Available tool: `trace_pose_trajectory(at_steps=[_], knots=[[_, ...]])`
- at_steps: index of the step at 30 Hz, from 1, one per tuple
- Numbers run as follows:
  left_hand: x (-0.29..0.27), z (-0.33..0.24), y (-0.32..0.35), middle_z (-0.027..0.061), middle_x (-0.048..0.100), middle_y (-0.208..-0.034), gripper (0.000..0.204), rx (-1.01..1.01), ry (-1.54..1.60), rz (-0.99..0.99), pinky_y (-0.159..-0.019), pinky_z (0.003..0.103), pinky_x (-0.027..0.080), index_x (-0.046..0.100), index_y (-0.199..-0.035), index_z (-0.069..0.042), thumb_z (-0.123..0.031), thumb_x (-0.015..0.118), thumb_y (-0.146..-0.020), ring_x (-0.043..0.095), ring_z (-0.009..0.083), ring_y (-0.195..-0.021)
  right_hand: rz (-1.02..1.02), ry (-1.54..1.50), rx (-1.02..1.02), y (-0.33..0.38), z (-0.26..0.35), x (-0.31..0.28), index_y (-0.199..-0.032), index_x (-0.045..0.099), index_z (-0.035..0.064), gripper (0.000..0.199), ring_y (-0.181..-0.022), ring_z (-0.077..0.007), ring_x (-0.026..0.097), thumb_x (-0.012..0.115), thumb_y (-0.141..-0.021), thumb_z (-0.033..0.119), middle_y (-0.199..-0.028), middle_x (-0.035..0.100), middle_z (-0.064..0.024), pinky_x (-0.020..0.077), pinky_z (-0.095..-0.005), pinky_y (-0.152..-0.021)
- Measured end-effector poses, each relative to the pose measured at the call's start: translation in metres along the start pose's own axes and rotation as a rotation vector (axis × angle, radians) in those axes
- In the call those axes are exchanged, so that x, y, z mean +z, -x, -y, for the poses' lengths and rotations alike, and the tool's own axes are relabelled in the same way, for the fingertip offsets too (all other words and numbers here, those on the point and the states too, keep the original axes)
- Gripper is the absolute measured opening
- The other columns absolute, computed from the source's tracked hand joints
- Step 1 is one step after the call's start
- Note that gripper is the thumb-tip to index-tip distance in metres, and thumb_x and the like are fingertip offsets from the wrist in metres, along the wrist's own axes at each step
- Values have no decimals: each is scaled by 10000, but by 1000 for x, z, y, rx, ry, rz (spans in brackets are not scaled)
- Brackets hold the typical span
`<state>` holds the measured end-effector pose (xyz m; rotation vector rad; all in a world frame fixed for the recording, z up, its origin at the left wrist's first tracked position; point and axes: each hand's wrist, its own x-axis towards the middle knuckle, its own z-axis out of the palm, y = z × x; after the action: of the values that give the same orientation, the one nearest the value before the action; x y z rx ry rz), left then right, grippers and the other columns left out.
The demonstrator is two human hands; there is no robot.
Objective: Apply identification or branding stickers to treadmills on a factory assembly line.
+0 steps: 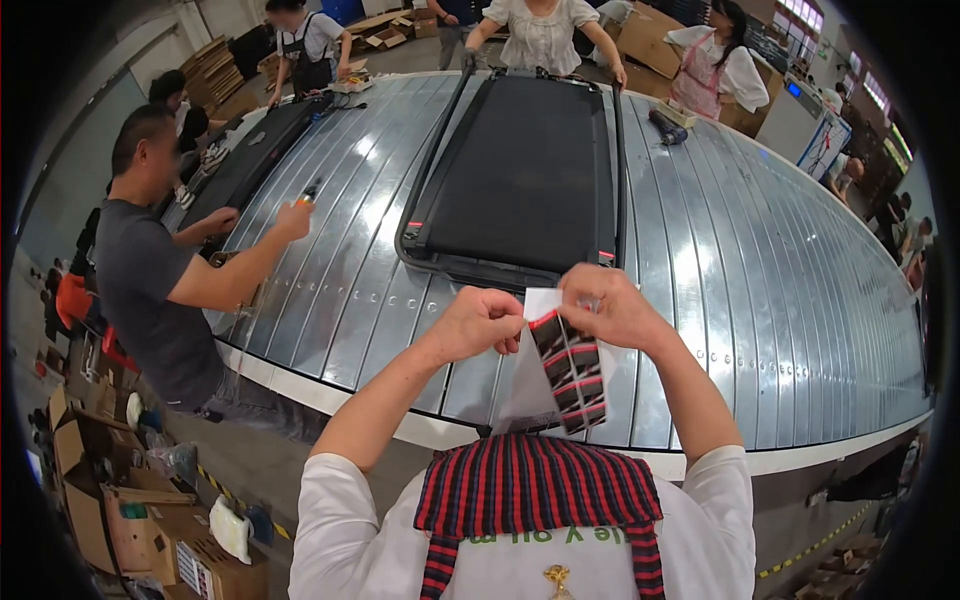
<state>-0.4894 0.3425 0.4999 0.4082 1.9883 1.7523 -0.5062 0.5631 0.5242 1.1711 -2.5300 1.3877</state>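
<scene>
In front of my chest I hold up a sheet of stickers [572, 372], printed in black with red stripes on a pale backing. My right hand [615, 308] pinches its upper part between thumb and fingers. At the sheet's upper left edge, my left hand [475, 325] is closed in a pinch; whether a sticker has come loose there is too small to tell. Just beyond my hands a black treadmill [515, 165] lies flat, with a dark tube frame [408, 232] around it and small red labels at its near corners.
The treadmill rests on a broad metal slatted conveyor table [730, 270]. Across from me a person in white [545, 40] grips its frame. On the left a person in grey [150, 270] holds a tool beside another treadmill [255, 150]. A power drill [667, 127] lies at the far right.
</scene>
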Motion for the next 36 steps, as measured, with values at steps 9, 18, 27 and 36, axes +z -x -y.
trace_pose_trajectory(at_steps=[9, 18, 27, 36], knots=[[2, 9, 7, 84, 610, -699, 138, 43, 381, -228, -555, 261, 514, 576, -812, 12, -124, 556, -818, 613, 153, -615, -328, 100, 31, 4, 22, 53, -818, 562, 10, 117, -672, -204, 581, 625, -738, 68, -761, 574, -83, 470, -296, -604], [-1, -1, 18, 72, 618, -682, 116, 159, 104, -181, -558, 246, 505, 571, -786, 24, -87, 555, -815, 609, 120, -614, -273, -105, 191, -1, 38, 61, -851, 599, -8, 110, -658, -122, 596, 634, -756, 35, -745, 627, -74, 489, -249, -590], [-6, 2, 23, 60, 607, -638, 142, 288, -150, -253, -539, 221, 466, 555, -757, 25, -110, 536, -800, 592, 87, -597, -259, -117, 137, -6, 34, 68, -824, 583, -12, 63, -633, -114, 584, 566, -776, 24, -699, 607, -74, 461, -240, -544], [-27, 6, 30, 58, 603, -642, 157, 248, -148, -194, -536, 221, 459, 549, -759, 24, -129, 541, -794, 581, 83, -594, -167, -137, 240, -21, 39, 75, -824, 574, -28, 88, -658, -87, 575, 516, -818, 38, -693, 603, -51, 462, -220, -577]])
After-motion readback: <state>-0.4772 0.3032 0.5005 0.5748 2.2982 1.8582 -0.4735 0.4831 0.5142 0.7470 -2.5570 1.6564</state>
